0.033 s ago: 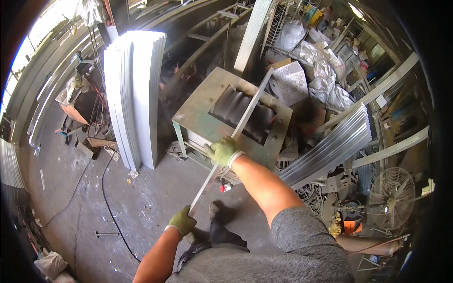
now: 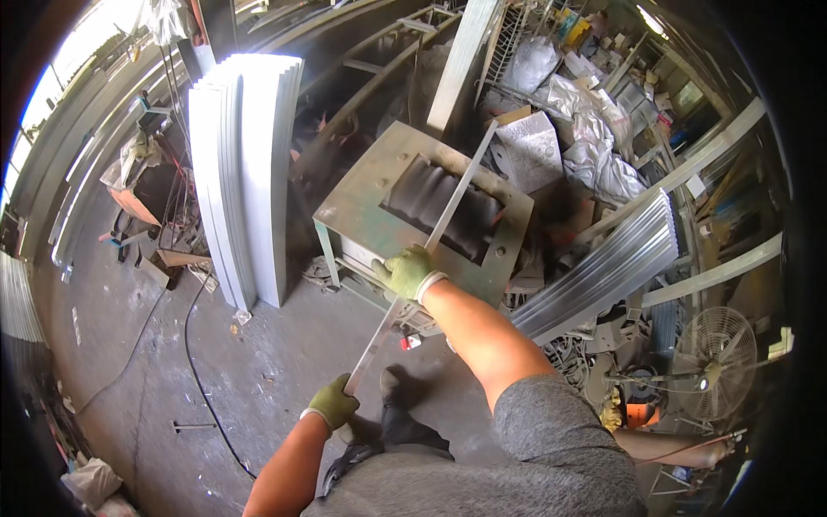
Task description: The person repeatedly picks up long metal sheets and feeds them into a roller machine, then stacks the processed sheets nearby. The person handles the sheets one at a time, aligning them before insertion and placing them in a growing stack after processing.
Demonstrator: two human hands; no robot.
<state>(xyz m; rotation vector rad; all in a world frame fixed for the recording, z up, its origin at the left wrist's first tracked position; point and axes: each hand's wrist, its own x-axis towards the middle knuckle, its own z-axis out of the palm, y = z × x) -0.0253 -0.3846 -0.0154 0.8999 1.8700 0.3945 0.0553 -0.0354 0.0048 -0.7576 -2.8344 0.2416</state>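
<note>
A long, narrow metal strip (image 2: 461, 191) runs slantwise from my body up across a machine. Near its lower end my left hand (image 2: 334, 405), in an olive glove, is closed around it. Farther up, beside the machine's near edge, my right hand (image 2: 408, 272) in a like glove grips the same strip. The machine has a worn steel top (image 2: 366, 194). In its rectangular opening shows a dark, ridged roller (image 2: 439, 207), and the strip passes over that opening. Whether the strip touches the roller I cannot tell.
A bundle of bright metal profiles (image 2: 263, 181) stands upright left of the machine. Right of it, another stack of silver profiles (image 2: 607, 271) leans at a slant. A cage fan (image 2: 715, 362) stands at lower right. A black cable (image 2: 196, 345) winds over the floor at left.
The strip has turned slightly and shows a narrower face over the machine. Both hands stay closed on it in nearly the same places.
</note>
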